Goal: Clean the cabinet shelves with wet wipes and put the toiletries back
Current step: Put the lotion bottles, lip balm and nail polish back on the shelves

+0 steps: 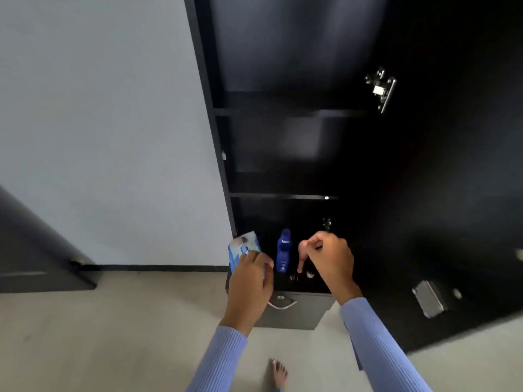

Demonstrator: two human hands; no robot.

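A tall black cabinet [283, 114] stands open with dark shelves [283, 196]. On its lowest shelf a blue lotion bottle [283, 250] stands upright. Left of it, my left hand [249, 281] grips a blue and white wet wipes pack [244, 248]. My right hand [331, 258] hovers just right of the bottle with fingers curled; whether they pinch anything is unclear. A pinkish bottle [302, 257] and small dark items [294, 277] sit under that hand, partly hidden.
The cabinet door [452, 193] hangs open on the right, with hinges [380, 89] showing. A drawer with a metal handle [281, 304] sits below the shelf. White wall at left, beige floor, another dark door [34, 250] at far left, my bare foot [278, 374] below.
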